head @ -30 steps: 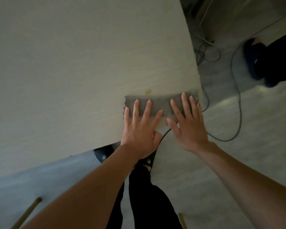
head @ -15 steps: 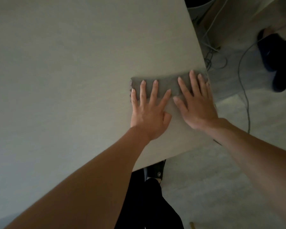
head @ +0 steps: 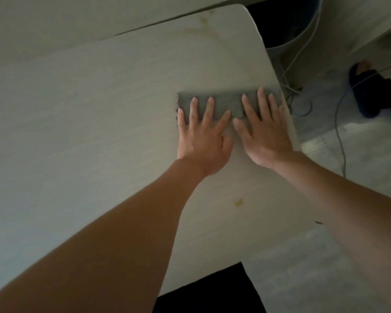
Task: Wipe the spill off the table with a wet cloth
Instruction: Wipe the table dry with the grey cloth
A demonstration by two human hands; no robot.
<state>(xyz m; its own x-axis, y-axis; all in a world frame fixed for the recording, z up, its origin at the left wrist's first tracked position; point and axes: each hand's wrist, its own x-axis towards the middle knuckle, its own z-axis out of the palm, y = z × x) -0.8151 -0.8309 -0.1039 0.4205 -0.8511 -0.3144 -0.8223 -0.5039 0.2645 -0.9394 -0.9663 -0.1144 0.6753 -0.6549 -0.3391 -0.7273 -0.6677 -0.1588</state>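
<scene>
A grey folded cloth (head: 228,102) lies flat on the pale table (head: 88,109), close to its right edge. My left hand (head: 201,136) presses on the cloth's left half with straight, spread fingers. My right hand (head: 264,132) presses on the right half the same way. A small yellowish spot (head: 238,202) sits on the table between my forearms, nearer to me than the cloth. Fainter yellowish streaks (head: 203,30) mark the table's far right corner.
The table's right edge (head: 287,114) runs just beside my right hand. On the floor to the right lie cables (head: 339,123). Another person's dark-slippered foot (head: 366,86) stands there. A second pale surface (head: 77,16) adjoins the table's far side.
Both hands have pushed the cloth away from me across the table, from near the front edge. The yellowish spot that lay just beyond the cloth now lies behind it.
</scene>
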